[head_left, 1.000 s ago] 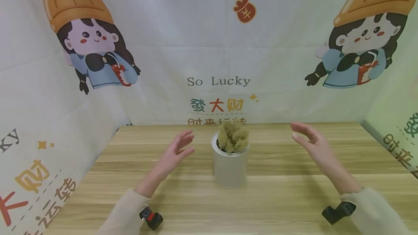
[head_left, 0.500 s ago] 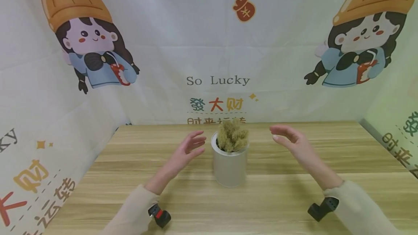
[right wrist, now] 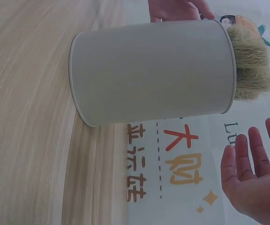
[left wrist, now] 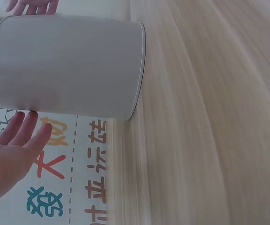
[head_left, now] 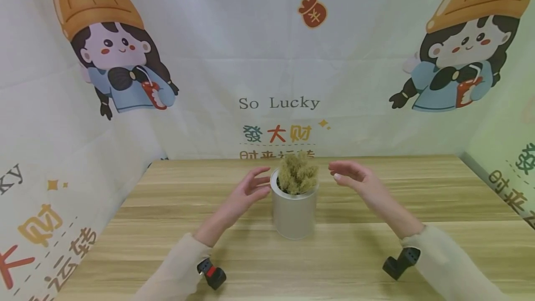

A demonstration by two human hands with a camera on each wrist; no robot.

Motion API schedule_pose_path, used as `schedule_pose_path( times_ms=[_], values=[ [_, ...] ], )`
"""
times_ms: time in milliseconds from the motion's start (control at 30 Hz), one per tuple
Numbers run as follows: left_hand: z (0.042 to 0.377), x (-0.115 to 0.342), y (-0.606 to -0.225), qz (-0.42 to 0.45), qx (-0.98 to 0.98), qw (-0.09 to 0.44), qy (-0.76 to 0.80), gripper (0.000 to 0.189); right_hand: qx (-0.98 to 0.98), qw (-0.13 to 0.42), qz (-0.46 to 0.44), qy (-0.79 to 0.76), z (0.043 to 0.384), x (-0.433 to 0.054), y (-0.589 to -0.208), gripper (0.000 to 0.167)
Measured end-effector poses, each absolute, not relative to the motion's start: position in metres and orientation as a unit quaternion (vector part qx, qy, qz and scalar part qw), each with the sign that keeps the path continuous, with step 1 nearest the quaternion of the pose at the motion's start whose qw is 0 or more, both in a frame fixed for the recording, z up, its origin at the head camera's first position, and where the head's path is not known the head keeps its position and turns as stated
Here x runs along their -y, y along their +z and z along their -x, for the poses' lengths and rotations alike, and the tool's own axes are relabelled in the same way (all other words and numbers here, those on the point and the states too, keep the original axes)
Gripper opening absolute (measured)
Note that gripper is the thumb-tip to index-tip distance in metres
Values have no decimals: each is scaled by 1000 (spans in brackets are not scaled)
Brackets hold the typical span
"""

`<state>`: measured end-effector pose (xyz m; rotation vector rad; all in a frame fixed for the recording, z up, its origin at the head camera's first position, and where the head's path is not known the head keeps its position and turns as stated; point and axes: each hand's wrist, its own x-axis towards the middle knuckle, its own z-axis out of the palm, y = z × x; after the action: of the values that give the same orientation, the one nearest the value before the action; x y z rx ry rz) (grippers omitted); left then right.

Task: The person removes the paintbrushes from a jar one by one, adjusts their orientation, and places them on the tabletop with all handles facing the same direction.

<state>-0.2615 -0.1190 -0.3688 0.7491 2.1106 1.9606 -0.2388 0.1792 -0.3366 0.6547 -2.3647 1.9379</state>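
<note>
A white cylindrical pot (head_left: 294, 217) stands upright in the middle of the wooden table, with a bushy yellow-green dried-looking plant (head_left: 297, 175) rising from its top. My left hand (head_left: 247, 194) is at the pot's left side, fingers loosely bent and fingertips right at its rim. On the other side, my right hand (head_left: 358, 179) is held in the air with relaxed fingers, a small gap from the pot. Both hands appear beside the pot's smooth wall (left wrist: 64, 65) in the left wrist view. Stiff fine strands (right wrist: 251, 63) stick out past the rim in the right wrist view.
The wood-grain table (head_left: 167, 217) spreads around the pot. A white printed cloth (head_left: 200, 78) with cartoon figures and lettering hangs behind it and at both sides. Each sleeve carries a small black wrist camera (head_left: 212, 274).
Both hands have moved inward toward the pot from either side, the right one farther. The left fingertips have come up to the rim. The pot has stayed in place.
</note>
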Motion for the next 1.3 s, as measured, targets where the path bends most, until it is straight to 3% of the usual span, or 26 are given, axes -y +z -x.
schedule_pose_path(
  times_ms=[700,1133,1300],
  values=[
    [263,111,-367,-246,-703,97,661,49,744,-63,-208,632,257,-157,-331,46],
    [262,110,-366,-248,-702,101,660,49,750,-72,-215,622,258,-150,-329,43],
    [262,110,-365,-244,-703,101,660,49,751,-52,-205,626,257,-149,-329,36]
  ],
)
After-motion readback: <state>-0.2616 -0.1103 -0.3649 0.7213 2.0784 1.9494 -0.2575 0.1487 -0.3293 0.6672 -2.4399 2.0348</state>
